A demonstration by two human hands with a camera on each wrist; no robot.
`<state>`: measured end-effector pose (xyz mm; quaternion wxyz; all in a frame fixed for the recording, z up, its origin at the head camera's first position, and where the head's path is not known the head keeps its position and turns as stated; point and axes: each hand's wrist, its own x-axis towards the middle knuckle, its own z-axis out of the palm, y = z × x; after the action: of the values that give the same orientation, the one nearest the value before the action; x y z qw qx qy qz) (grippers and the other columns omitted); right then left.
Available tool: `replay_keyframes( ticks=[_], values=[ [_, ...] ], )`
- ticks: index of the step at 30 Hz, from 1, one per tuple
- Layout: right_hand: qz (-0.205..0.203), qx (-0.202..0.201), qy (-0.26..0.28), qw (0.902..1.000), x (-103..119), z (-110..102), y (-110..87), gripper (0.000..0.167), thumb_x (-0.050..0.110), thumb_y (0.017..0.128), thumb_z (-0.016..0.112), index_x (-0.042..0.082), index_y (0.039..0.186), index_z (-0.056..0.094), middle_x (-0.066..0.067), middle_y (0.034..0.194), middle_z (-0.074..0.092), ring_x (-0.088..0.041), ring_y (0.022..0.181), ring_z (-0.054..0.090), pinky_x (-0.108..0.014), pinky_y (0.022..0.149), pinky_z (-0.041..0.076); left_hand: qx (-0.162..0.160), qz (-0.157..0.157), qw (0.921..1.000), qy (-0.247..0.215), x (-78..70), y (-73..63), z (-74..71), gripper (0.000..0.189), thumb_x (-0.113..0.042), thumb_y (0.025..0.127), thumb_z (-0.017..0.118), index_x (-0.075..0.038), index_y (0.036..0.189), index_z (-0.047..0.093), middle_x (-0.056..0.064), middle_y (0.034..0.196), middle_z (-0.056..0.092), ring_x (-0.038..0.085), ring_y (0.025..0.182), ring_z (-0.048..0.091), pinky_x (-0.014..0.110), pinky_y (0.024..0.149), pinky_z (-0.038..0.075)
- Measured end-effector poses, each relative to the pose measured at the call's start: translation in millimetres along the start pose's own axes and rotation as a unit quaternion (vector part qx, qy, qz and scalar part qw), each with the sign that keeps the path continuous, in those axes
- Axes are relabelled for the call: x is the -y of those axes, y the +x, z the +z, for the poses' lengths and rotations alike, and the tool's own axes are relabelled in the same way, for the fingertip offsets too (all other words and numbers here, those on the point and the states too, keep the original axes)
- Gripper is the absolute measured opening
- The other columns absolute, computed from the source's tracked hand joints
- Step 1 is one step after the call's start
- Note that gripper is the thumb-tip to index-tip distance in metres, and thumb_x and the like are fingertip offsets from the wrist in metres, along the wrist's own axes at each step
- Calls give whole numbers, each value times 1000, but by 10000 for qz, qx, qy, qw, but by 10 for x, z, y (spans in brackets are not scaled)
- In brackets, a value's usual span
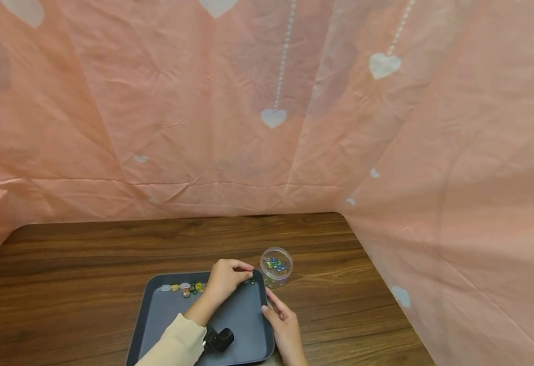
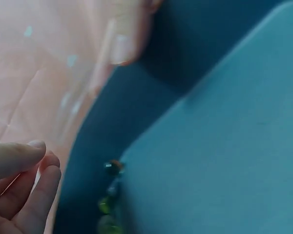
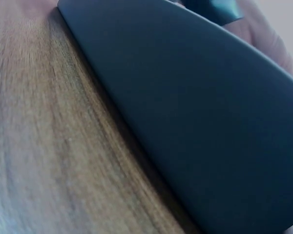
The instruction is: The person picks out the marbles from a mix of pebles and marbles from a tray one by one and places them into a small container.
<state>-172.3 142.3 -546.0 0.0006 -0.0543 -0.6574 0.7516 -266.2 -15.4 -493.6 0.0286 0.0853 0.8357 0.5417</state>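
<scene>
A dark grey tray (image 1: pixel 244 325) lies on the table. My left hand (image 1: pixel 225 282) reaches across it to the far right corner, thumb and fingertips just over the rim. In the left wrist view, the left fingers (image 2: pixel 36 195) are slightly bent, thumb tip near them, with nothing visible between. A dark glass bead (image 2: pixel 113 167) sits by the tray wall close to them. My right hand (image 1: pixel 285 325) holds the tray's right side, thumb over the rim and fingers along the outside. Several white, yellow, amber and green beads (image 1: pixel 175 287) line the tray's far edge, partly hidden by my left hand.
A clear round tub (image 1: pixel 277 263) with several blue and green glass beads stands just beyond the tray's far right corner. The wooden table (image 1: pixel 88 254) is bordered behind and on the right by a pink curtain (image 1: pixel 230 152) with white hearts.
</scene>
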Motion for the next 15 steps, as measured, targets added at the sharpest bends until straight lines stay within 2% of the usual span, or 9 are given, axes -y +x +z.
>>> replay_keyframes(
  ticks=[5,10,15],
  values=[
    [-22,23,-26,10000,-5,1,-1,51,10,96,61,-4,143,47,-24,146,48,-25,131,53,-18,92,51,-100,34,9999,-48,117,-65,95,9,-8,82,77,-6,90,80,11,91,78,10,75,66,23,59,49],
    [9,11,-33,10000,-9,-3,-5,51,11,96,61,-4,143,48,-24,146,48,-24,131,53,-18,92,51,-81,91,9999,-40,185,-86,150,10,-5,82,76,-4,91,79,13,92,78,15,79,70,22,60,51],
    [20,40,-12,10000,-3,-7,1,51,11,97,61,-4,144,47,-24,147,46,-24,132,52,-18,92,51,-149,124,9998,79,188,-98,179,11,-3,81,75,-1,91,79,13,90,77,19,80,72,25,60,53]
  ],
)
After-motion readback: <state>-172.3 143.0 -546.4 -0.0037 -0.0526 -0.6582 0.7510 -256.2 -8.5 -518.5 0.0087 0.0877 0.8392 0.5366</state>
